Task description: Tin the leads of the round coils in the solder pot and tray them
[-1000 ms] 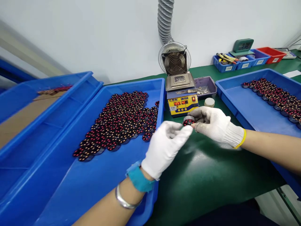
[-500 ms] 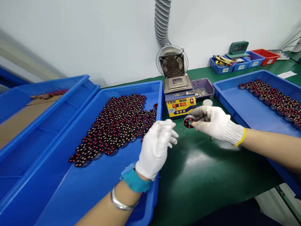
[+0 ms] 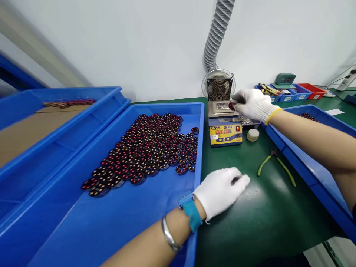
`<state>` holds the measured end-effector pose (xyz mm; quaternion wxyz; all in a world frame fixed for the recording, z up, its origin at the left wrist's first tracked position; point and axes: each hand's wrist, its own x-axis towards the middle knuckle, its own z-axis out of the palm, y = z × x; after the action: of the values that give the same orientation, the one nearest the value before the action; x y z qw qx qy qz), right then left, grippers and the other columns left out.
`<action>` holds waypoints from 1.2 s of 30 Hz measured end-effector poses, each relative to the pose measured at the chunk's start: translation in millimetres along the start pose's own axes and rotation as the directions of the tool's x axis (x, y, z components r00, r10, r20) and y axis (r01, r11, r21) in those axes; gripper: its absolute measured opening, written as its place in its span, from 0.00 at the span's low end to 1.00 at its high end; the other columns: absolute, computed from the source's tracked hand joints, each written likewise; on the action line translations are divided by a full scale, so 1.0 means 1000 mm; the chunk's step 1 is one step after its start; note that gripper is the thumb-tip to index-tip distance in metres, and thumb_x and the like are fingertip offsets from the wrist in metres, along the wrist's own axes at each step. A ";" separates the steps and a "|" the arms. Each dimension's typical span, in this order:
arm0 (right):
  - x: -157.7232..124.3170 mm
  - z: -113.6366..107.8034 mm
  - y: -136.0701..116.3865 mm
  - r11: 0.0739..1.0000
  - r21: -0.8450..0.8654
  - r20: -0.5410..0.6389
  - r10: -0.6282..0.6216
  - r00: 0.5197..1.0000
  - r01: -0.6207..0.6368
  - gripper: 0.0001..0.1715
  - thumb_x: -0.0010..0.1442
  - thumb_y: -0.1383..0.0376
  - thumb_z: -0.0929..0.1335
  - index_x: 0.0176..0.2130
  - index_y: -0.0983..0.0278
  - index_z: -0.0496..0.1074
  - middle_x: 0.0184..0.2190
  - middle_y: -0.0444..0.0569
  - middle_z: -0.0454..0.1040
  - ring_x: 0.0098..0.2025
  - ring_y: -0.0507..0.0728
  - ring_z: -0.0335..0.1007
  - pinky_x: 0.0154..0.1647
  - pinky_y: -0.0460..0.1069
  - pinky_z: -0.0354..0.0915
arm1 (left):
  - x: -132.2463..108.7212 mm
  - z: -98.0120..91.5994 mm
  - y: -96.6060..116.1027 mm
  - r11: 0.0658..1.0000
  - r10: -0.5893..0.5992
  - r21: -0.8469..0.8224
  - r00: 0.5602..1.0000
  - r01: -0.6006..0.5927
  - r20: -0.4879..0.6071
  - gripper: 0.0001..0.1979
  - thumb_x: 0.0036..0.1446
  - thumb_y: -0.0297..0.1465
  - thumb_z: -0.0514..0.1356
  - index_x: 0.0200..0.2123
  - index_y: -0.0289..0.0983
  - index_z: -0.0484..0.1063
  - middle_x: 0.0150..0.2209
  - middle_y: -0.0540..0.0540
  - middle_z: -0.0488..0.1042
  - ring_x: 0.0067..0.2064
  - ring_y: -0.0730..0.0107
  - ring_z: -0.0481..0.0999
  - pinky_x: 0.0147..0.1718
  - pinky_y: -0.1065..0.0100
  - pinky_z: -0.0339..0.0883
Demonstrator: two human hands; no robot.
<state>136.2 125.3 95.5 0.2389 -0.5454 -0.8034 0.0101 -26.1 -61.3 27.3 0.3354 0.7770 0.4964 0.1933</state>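
My right hand (image 3: 251, 104), in a white glove with a yellow cuff, pinches a small round motor stator (image 3: 231, 106), black with red segments. It holds the stator at the right edge of the square solder pot (image 3: 226, 134), close to the molten surface; contact cannot be made out. My left hand (image 3: 221, 191), gloved in white, lies on the green table beside the tray's edge. Its fingers are loosely curled, the thumb stands apart, and nothing shows in it. Many similar stators (image 3: 150, 144) lie packed in the blue tray (image 3: 164, 207) on the left.
Green-handled cutters (image 3: 274, 154) and a round white container (image 3: 253, 135) lie right of the pot. A fan (image 3: 219, 89) with a grey duct (image 3: 218, 35) stands behind it. Another blue tray (image 3: 292, 139) holds stators at right. Small bins (image 3: 308, 91) and a clock (image 3: 285, 79) stand behind.
My right hand has carried the stator up and forward to the solder pot. My left hand has come down onto the table, to the right. The camera view has shifted left.
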 end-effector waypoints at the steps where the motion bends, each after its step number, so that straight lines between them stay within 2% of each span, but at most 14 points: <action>1: 0.021 -0.001 0.000 0.994 -0.113 0.009 -0.001 1.000 0.002 0.18 0.56 0.58 0.68 0.46 0.59 0.74 0.41 0.50 0.73 0.46 0.64 0.69 0.47 0.59 0.66 | 0.001 0.001 -0.002 0.999 0.012 0.035 0.998 -0.014 0.054 0.19 0.59 0.45 0.52 0.28 0.39 0.74 0.29 0.47 0.76 0.32 0.65 0.75 0.31 0.68 0.64; 4: 0.067 0.004 -0.004 0.950 -0.312 0.055 -0.013 0.998 0.029 0.17 0.57 0.60 0.67 0.46 0.61 0.74 0.43 0.53 0.72 0.46 0.66 0.67 0.46 0.61 0.65 | 0.002 0.005 -0.008 0.996 0.022 0.081 0.989 -0.034 0.149 0.19 0.58 0.46 0.52 0.34 0.39 0.76 0.33 0.45 0.78 0.35 0.62 0.77 0.34 0.66 0.65; 7: 0.088 0.014 -0.013 0.932 -0.361 0.086 -0.007 0.996 0.038 0.17 0.56 0.62 0.67 0.46 0.65 0.73 0.43 0.58 0.71 0.46 0.67 0.67 0.46 0.62 0.64 | 0.002 0.006 -0.013 0.995 0.013 0.098 0.985 -0.030 0.171 0.21 0.57 0.47 0.52 0.36 0.39 0.77 0.33 0.44 0.79 0.35 0.61 0.77 0.33 0.66 0.66; 11: 0.091 0.027 -0.025 0.887 -0.459 0.166 0.027 0.986 0.053 0.21 0.57 0.64 0.68 0.49 0.71 0.72 0.45 0.62 0.69 0.47 0.67 0.66 0.47 0.60 0.63 | 0.001 0.008 -0.015 0.993 0.011 0.113 0.983 -0.032 0.182 0.22 0.56 0.49 0.52 0.37 0.40 0.77 0.33 0.44 0.79 0.35 0.60 0.77 0.33 0.65 0.66; 15: 0.089 0.034 -0.032 0.857 -0.507 0.231 0.034 0.972 0.091 0.20 0.58 0.66 0.67 0.50 0.71 0.72 0.46 0.61 0.69 0.48 0.66 0.66 0.48 0.60 0.63 | 0.000 0.009 -0.016 0.989 0.008 0.144 0.975 -0.041 0.224 0.24 0.56 0.50 0.51 0.38 0.40 0.77 0.34 0.43 0.79 0.35 0.57 0.77 0.33 0.63 0.66; 20: 0.086 0.036 -0.034 0.855 -0.508 0.243 0.020 0.970 0.109 0.21 0.57 0.66 0.68 0.50 0.71 0.71 0.46 0.62 0.69 0.48 0.67 0.66 0.48 0.60 0.64 | 0.001 0.007 -0.015 0.981 -0.006 0.186 0.959 -0.049 0.282 0.26 0.57 0.51 0.48 0.40 0.41 0.77 0.35 0.42 0.79 0.36 0.52 0.77 0.32 0.59 0.66; 25: 0.083 0.032 -0.032 0.880 -0.466 0.204 0.007 0.979 0.091 0.19 0.56 0.65 0.69 0.48 0.71 0.73 0.45 0.62 0.70 0.47 0.68 0.67 0.47 0.60 0.64 | 0.000 0.006 -0.013 0.987 -0.016 0.158 0.963 -0.027 0.268 0.25 0.56 0.50 0.50 0.40 0.39 0.77 0.36 0.41 0.79 0.36 0.51 0.77 0.33 0.58 0.67; 28: 0.084 0.025 -0.026 0.928 -0.367 0.123 -0.023 0.992 0.067 0.16 0.55 0.64 0.69 0.44 0.67 0.75 0.42 0.58 0.72 0.46 0.67 0.68 0.46 0.61 0.65 | 0.002 0.006 -0.012 0.996 -0.016 0.095 0.984 0.000 0.176 0.23 0.56 0.49 0.52 0.42 0.39 0.77 0.38 0.42 0.79 0.38 0.54 0.77 0.36 0.58 0.68; 31: 0.078 0.012 -0.022 0.965 -0.261 0.047 -0.017 0.999 0.029 0.16 0.54 0.61 0.69 0.44 0.59 0.75 0.40 0.50 0.73 0.44 0.64 0.69 0.45 0.61 0.66 | 0.008 0.006 -0.013 0.985 -0.069 -0.163 0.996 0.060 -0.048 0.22 0.55 0.45 0.57 0.47 0.37 0.74 0.39 0.43 0.78 0.39 0.61 0.77 0.39 0.64 0.69; 32: 0.073 0.008 -0.022 0.974 -0.225 0.037 -0.014 0.999 0.022 0.16 0.54 0.60 0.69 0.44 0.57 0.75 0.39 0.47 0.73 0.43 0.62 0.70 0.44 0.59 0.67 | 0.011 0.005 -0.014 0.955 -0.115 -0.287 0.983 0.071 -0.140 0.22 0.55 0.43 0.58 0.48 0.36 0.72 0.39 0.43 0.78 0.38 0.64 0.77 0.39 0.65 0.69; 34: 0.056 0.001 -0.025 0.994 -0.110 0.031 0.003 1.000 0.001 0.16 0.53 0.58 0.70 0.43 0.56 0.76 0.36 0.44 0.74 0.40 0.59 0.71 0.42 0.56 0.68 | 0.017 0.001 -0.017 0.855 -0.228 -0.517 0.926 0.042 -0.301 0.22 0.54 0.39 0.61 0.50 0.33 0.70 0.39 0.42 0.77 0.38 0.68 0.76 0.40 0.67 0.70; 36: 0.031 -0.002 -0.031 0.998 0.055 0.065 0.036 0.997 -0.039 0.19 0.52 0.56 0.71 0.44 0.57 0.76 0.33 0.45 0.74 0.36 0.57 0.71 0.40 0.53 0.69 | 0.023 -0.004 -0.020 0.741 -0.319 -0.670 0.860 -0.036 -0.399 0.24 0.53 0.35 0.62 0.51 0.32 0.68 0.41 0.41 0.77 0.37 0.69 0.77 0.40 0.67 0.70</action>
<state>100.6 139.7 117.1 0.2280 -0.5529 -0.7996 0.0545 -31.7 -33.8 14.7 0.4637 0.4920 0.5241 0.5179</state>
